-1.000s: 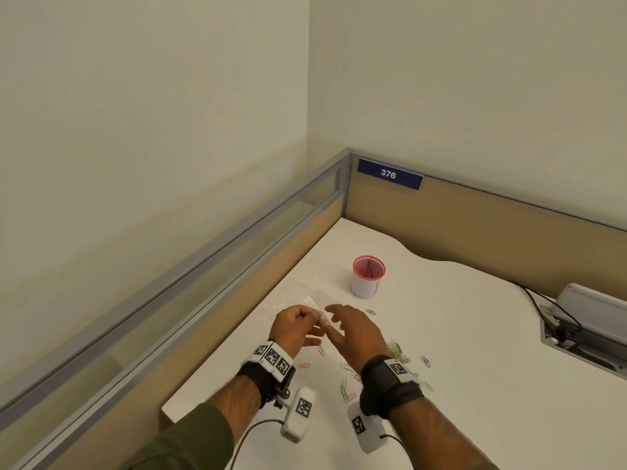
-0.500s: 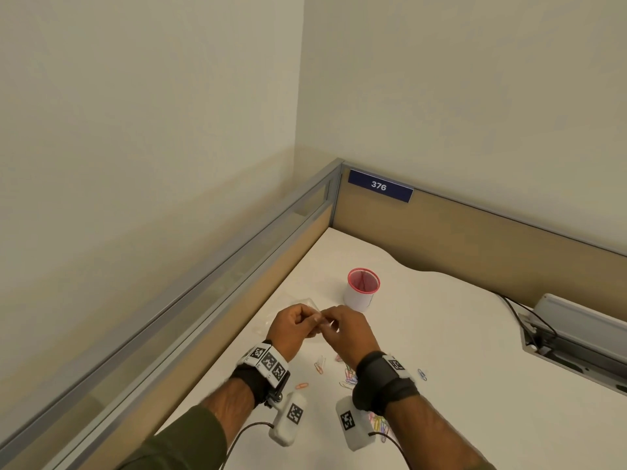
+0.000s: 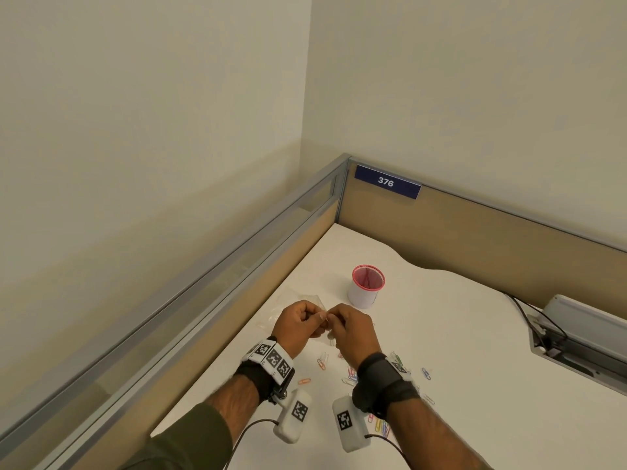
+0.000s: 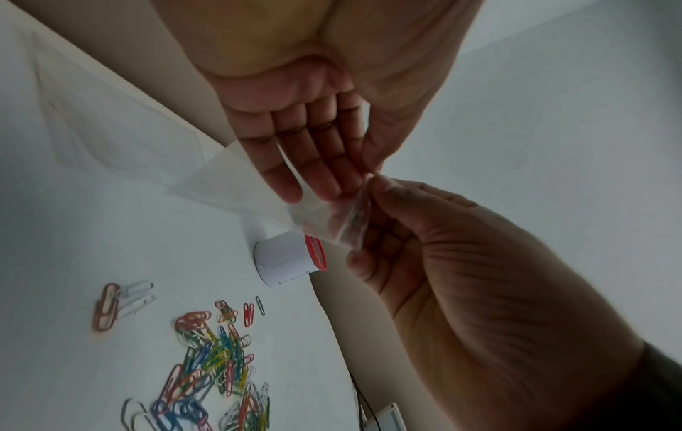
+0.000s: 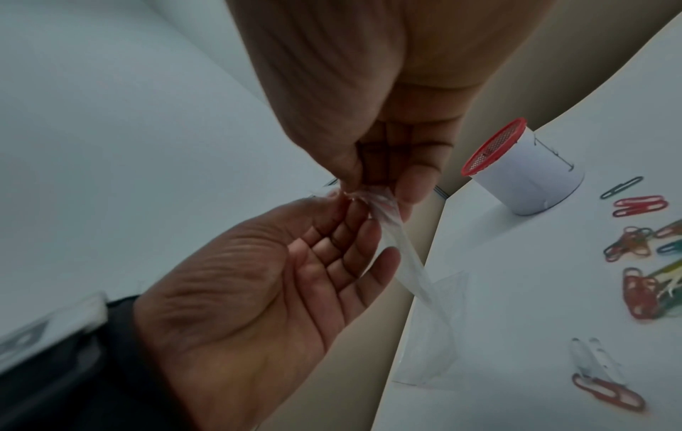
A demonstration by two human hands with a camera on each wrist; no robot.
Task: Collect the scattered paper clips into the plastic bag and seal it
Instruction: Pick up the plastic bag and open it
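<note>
A clear plastic bag (image 4: 236, 180) hangs in the air between my hands, above the white desk. My left hand (image 3: 300, 322) pinches its top edge between thumb and fingers (image 4: 314, 163). My right hand (image 3: 349, 329) meets it and pinches the same edge (image 5: 372, 198); the rest of the bag (image 5: 428, 294) droops toward the desk. Several coloured paper clips (image 3: 351, 376) lie scattered on the desk under and beside my right wrist, with a dense pile (image 4: 218, 358) seen in the left wrist view. I cannot tell whether any clips are in the bag.
A white cup with a red mesh rim (image 3: 367, 286) stands just beyond my hands. Partition walls (image 3: 475, 232) close the desk at the left and back. A cable box with black wires (image 3: 576, 337) sits at the right edge.
My right hand, which was open beside the left one, has closed in and taken hold of the bag's top edge. The left hand has kept its hold on the bag throughout.
</note>
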